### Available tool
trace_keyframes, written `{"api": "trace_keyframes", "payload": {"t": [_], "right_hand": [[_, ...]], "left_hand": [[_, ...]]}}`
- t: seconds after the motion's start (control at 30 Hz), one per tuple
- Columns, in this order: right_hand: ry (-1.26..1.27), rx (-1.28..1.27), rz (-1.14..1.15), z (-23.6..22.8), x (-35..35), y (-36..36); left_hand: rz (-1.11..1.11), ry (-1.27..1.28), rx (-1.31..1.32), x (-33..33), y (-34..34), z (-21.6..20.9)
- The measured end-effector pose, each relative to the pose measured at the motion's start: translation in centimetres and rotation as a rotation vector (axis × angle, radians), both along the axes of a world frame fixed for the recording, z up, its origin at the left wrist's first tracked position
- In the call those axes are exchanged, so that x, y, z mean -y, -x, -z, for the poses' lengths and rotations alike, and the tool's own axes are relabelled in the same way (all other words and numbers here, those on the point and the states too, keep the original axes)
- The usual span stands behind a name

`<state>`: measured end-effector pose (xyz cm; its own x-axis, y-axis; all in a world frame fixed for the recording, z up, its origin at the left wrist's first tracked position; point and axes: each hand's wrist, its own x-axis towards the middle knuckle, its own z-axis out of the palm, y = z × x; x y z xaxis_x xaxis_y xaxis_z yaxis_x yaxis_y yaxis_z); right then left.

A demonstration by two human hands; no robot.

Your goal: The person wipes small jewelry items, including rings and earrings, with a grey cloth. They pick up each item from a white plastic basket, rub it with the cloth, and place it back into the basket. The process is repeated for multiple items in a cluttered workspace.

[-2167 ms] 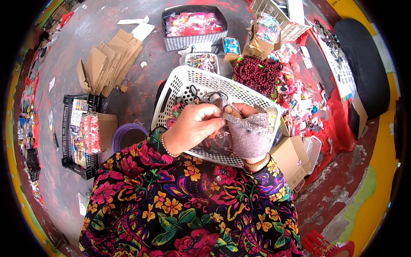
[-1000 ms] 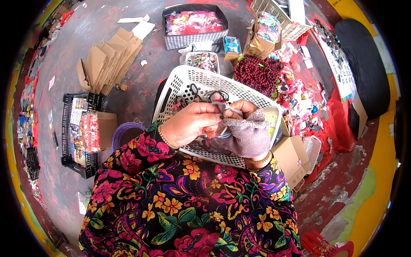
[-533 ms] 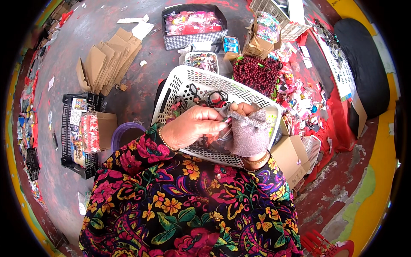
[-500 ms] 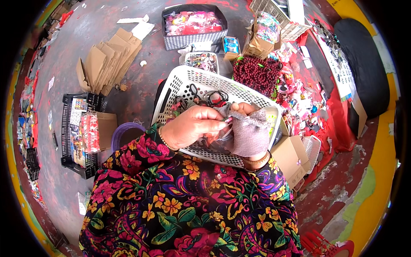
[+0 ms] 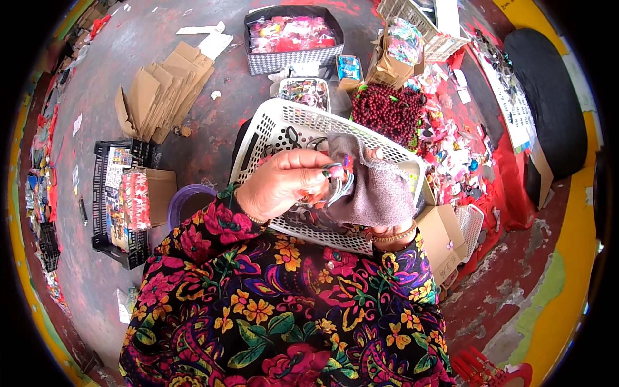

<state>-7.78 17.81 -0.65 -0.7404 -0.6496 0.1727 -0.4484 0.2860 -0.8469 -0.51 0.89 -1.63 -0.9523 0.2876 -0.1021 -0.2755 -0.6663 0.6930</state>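
Observation:
My left hand (image 5: 280,184) is closed in a pinch on a hair tie (image 5: 340,184) with grey loops and a small pink and blue ornament. Close beside it, a grey-mauve cloth (image 5: 385,197) drapes over my right hand (image 5: 375,154), whose fingertips show at its upper edge; most of that hand is hidden under the cloth. Both hands are above a white perforated plastic basket (image 5: 261,126). Inside the basket lie black elastic loops (image 5: 292,135) and other small accessories, partly covered by my hands.
Beyond the basket are a small white tray of accessories (image 5: 304,92), a pile of dark red beads (image 5: 387,113) and a checked box (image 5: 293,61) of pink packets. At left are a purple bucket (image 5: 177,205), a black crate (image 5: 102,193) and flattened cardboard (image 5: 164,97). A carton (image 5: 445,235) stands at right.
My left hand has turned and brought the hair tie's loops into view. The cloth has shifted and bunched up higher between my hands.

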Motion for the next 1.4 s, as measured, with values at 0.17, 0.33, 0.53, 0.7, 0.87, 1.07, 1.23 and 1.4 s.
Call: {"api": "trace_keyframes", "payload": {"t": [0.17, 0.33, 0.53, 0.7, 0.87, 1.07, 1.23, 1.4], "right_hand": [[0.324, 0.474, -0.007, 0.4, 0.1, -0.6], [0.166, -0.236, -0.135, -0.3, -0.8, -0.4], [-0.167, -0.634, -0.049, -0.9, -1.4, -0.7], [-0.112, -0.618, 0.005, -0.6, -1.4, -0.1], [-0.256, -0.203, 0.152, -2.1, -0.9, 0.6], [0.689, 1.113, 0.168, -1.2, 0.5, -0.5], [0.192, 0.018, -0.122, -0.8, -0.6, -0.7], [0.123, 0.153, 0.063, 0.9, -1.1, -0.7]], "left_hand": [[0.023, 0.129, -0.009, -0.1, -0.1, -0.5], [0.04, 0.239, -0.04, -0.5, -0.1, -0.9], [0.081, 0.277, -0.062, -0.7, -0.2, -0.8], [0.049, 0.273, -0.064, -0.7, -0.4, -1.7], [-0.031, 0.089, -0.107, -0.3, -0.6, -1.5], [-0.059, 0.062, -0.062, -0.3, -0.2, -1.0], [-0.002, 0.154, -0.048, -0.6, 0.0, -0.6], [0.114, 0.183, -0.012, -0.5, 0.1, -1.3]]}}
